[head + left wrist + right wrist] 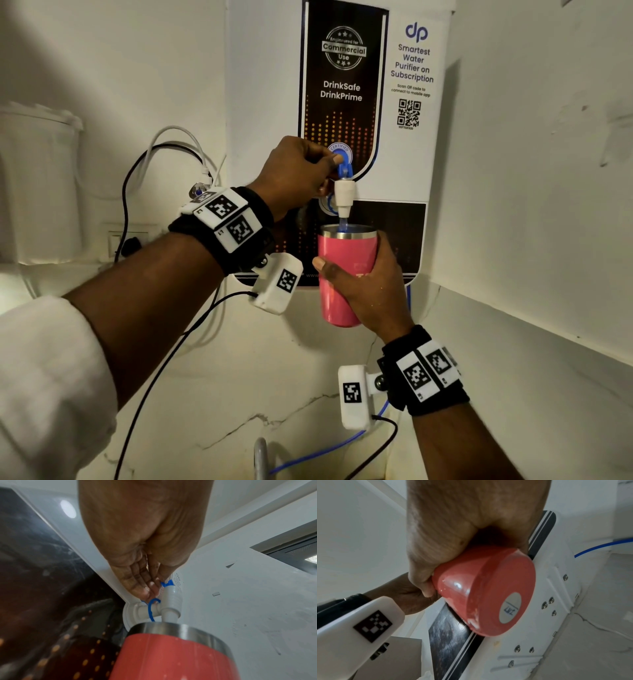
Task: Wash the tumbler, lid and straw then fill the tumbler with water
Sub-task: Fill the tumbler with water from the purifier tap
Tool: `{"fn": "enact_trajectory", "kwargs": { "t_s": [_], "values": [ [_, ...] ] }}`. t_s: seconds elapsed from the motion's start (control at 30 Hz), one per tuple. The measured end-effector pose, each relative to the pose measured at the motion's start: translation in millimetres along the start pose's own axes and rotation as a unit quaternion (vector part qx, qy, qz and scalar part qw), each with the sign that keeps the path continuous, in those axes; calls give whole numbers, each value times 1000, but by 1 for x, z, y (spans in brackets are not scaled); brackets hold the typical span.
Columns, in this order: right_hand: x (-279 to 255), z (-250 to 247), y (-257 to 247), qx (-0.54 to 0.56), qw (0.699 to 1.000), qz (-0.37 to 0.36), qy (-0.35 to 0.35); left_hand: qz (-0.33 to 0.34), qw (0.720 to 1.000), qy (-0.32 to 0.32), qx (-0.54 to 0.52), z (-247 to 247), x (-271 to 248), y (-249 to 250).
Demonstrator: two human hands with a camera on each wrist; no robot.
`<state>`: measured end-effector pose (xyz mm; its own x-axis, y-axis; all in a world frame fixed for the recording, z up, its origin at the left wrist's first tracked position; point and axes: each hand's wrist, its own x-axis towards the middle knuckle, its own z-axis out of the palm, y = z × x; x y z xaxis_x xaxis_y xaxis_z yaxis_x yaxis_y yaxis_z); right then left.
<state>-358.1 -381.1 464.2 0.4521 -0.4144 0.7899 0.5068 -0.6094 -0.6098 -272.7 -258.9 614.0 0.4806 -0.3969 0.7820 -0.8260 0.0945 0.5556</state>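
A pink tumbler (344,270) with a steel rim stands upright in the air, gripped round its body by my right hand (371,287). Its open mouth sits directly under the white tap spout (343,200) of a wall-mounted water purifier (342,102). My left hand (301,171) reaches in from the left and pinches the blue tap lever (344,169) with curled fingers. In the left wrist view the fingertips (150,588) press the blue lever (169,583) above the tumbler rim (171,628). The right wrist view shows the tumbler's base (496,601). No lid or straw is in view.
A white lidded container (37,185) stands at the left on the counter. Black and white cables (164,150) hang left of the purifier. A blue tube (322,452) and a metal tap top (260,455) lie below. White walls close in on the right.
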Motion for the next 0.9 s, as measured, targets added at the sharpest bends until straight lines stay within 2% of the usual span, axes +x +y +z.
{"fn": "enact_trajectory", "kwargs": {
  "t_s": [0.9],
  "values": [
    [-13, 4, 19, 46, 999, -1, 13, 9, 1000, 9, -20, 3, -4, -4]
  ]
}}
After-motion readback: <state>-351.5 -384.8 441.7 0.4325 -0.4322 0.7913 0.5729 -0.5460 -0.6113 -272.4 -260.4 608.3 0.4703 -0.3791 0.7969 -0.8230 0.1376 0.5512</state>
